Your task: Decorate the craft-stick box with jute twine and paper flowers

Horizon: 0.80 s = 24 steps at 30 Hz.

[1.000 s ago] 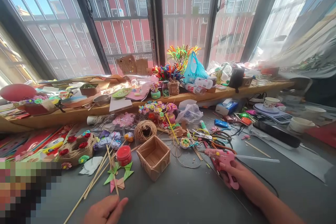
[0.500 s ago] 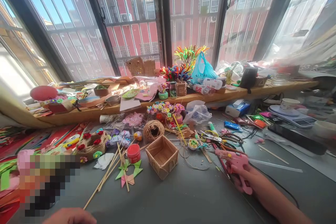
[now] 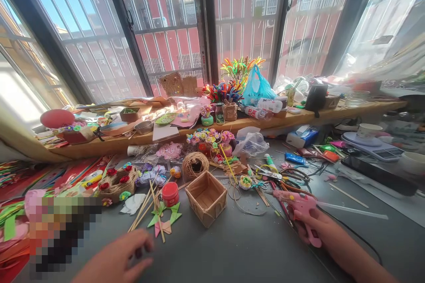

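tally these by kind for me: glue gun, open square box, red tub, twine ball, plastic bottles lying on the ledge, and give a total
pink glue gun: 1
open square brown box: 1
red tub: 1
twine ball: 1
plastic bottles lying on the ledge: 2
total: 6

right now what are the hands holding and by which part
The right hand holds the pink glue gun by its handle; the left hand, fingers parted, holds nothing that shows.
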Available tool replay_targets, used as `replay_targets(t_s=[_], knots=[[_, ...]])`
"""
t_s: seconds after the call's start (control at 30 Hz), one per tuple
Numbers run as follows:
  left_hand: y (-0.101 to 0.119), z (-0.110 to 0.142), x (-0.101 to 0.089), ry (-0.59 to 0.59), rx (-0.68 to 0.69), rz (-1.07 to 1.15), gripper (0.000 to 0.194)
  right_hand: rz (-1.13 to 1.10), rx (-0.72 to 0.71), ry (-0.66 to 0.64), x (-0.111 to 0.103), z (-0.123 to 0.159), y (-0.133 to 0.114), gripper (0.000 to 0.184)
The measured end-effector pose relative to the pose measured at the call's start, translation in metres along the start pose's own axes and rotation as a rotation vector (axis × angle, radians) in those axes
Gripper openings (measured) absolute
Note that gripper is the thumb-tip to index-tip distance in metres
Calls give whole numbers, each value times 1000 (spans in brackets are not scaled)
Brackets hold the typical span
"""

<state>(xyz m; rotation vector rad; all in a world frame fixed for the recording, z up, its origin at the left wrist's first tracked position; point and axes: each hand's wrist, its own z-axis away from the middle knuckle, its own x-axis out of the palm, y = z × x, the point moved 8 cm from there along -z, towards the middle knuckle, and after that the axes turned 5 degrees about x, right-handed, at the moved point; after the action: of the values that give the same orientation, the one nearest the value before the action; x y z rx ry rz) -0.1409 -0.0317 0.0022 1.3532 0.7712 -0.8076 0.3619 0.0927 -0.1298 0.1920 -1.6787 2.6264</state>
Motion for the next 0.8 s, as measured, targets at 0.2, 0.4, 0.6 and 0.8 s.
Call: replay_targets(t_s=[0.2,0.4,0.6,0.8], knots=[[60,-58,62,339,114,362,91,181,-6,-16,6,-7,0,50],[69,-100,102,415,69,522,124,237,33,13,-2,-12,8,47],[76,-87,102,338,265,606,118,248,64,16,-6,-10,7,45],[79,-83,117,191,410,783,119,165,103,-38,-1,-11,1,52]])
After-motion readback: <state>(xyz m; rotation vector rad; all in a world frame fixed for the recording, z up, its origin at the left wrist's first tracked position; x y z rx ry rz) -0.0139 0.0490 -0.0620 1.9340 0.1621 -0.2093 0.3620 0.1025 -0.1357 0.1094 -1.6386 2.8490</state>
